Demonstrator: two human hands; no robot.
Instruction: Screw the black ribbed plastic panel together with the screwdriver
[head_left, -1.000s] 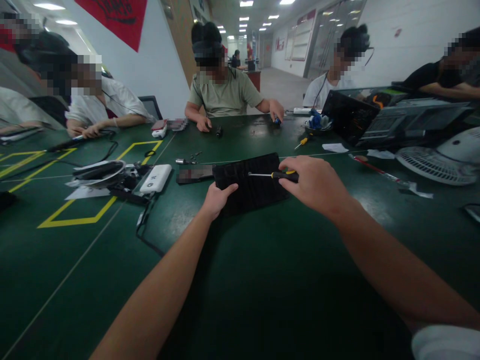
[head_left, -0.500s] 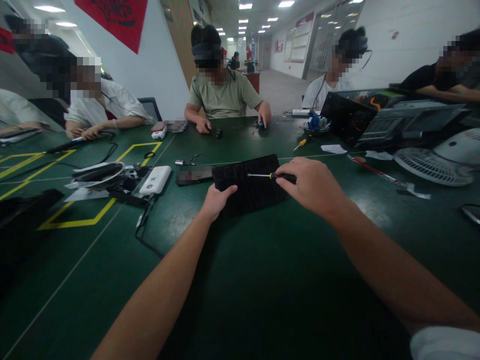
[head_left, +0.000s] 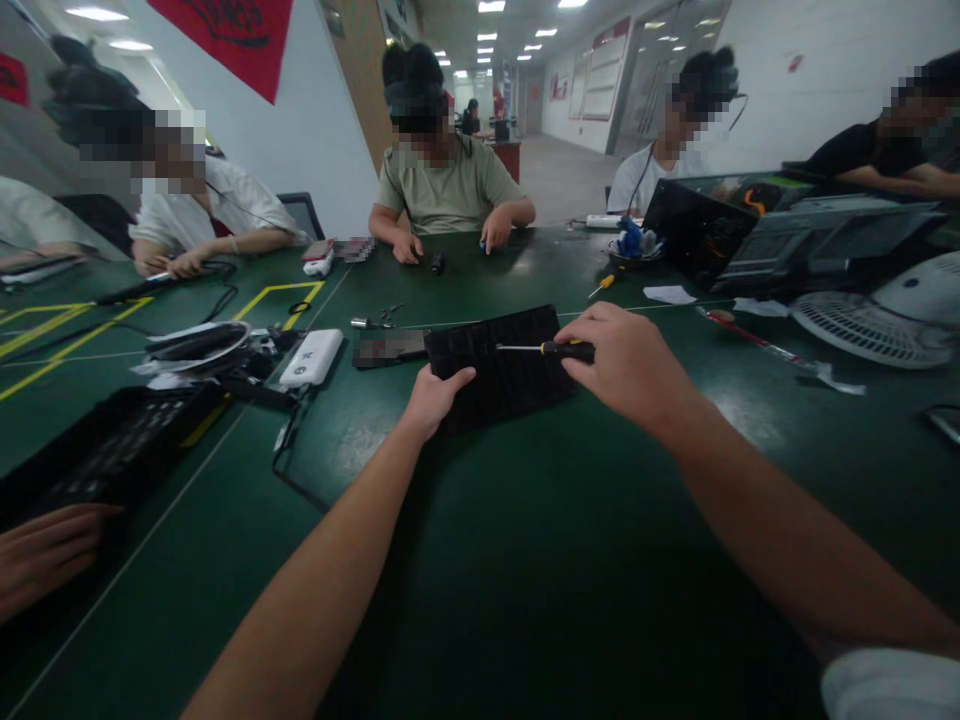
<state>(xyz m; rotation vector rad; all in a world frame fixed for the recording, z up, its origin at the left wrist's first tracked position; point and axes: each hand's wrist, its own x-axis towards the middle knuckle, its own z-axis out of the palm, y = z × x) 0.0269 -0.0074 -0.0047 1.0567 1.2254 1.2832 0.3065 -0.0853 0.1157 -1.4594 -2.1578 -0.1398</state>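
A flat black ribbed panel (head_left: 510, 385) lies on the green table (head_left: 525, 560) in front of me. My left hand (head_left: 431, 398) grips the panel's near left corner, thumb on top. My right hand (head_left: 626, 365) is closed round the black and yellow handle of a small screwdriver (head_left: 544, 349). The thin shaft points left, with its tip over the middle of the panel.
A white power bank (head_left: 311, 357), cables and a pile of parts lie to the left. A neighbour's hand (head_left: 41, 555) holds a black keyboard-like part (head_left: 112, 455) at lower left. An opened laptop (head_left: 757, 235) and a white fan (head_left: 877, 320) stand at right. Several people sit round the table.
A neighbour's hand has slid a black keyboard-like part into view at lower left. The person opposite moved a hand leftward. My own hands and the screwdriver have hardly shifted.
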